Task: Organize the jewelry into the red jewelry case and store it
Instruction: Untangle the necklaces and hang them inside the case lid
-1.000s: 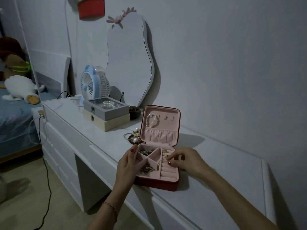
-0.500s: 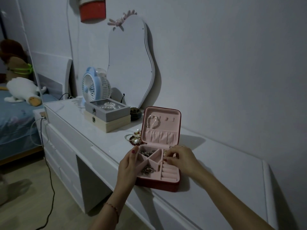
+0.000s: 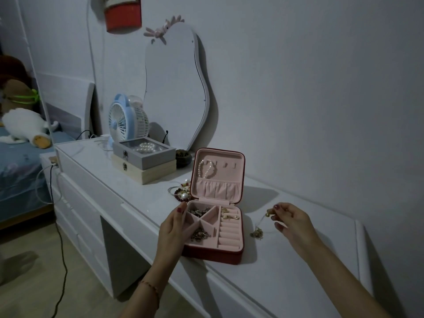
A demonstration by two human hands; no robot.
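Open red zip jewelry case with pink lining (image 3: 214, 228) on white table (image 3: 286, 267), steadied by left hand (image 3: 172, 230); right hand (image 3: 289, 220) pinches a thin, limp, tangle-prone gold chain (image 3: 258, 231), probably best held near its clasp.

No legible text, label, brand, number or sign is recorded in the head view. On the white upper band of the red hanging object (image 3: 122, 13) at the top of the wall, faint dark marks are noted, but they are too blurred and cropped to be read. The latches on the grey box (image 3: 144, 154) and the cream box (image 3: 146, 172) are seen as small metal fittings only; no lettering can be made out on them. No wording is found on the red jewelry case (image 3: 214, 253), its pink lining, or the blue fan (image 3: 125, 121).
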